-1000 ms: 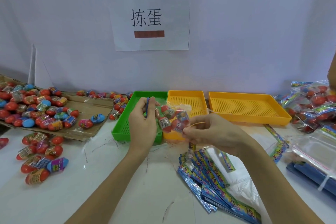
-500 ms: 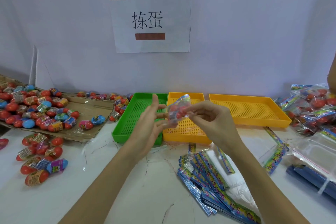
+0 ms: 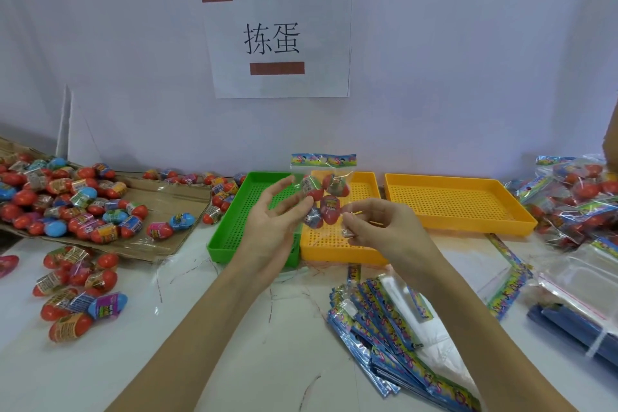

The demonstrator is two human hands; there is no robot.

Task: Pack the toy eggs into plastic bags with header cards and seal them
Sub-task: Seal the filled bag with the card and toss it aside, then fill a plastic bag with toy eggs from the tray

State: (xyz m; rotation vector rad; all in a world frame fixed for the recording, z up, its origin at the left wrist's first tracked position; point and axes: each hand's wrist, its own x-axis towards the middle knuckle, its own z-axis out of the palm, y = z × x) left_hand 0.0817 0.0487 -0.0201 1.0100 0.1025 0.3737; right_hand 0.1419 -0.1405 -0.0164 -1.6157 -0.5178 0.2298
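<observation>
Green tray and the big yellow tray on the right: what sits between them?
In the head view, a smaller yellow tray sits between the green tray and big yellow tray.

Loose eggs [image 3: 72, 207] left, trays [image 3: 454, 202] centre, filled bags [image 3: 575, 197] right.

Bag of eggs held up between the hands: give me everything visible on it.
The filled bag is clear, crinkly plastic topped by a colourful printed header card. About four toy eggs show inside, mostly red with printed wrap bands. It hangs upright, card on top, in the air over the green tray and the near orange tray. The left hand touches its left side with loosely spread fingers; the right hand pinches near its lower right edge.
</observation>
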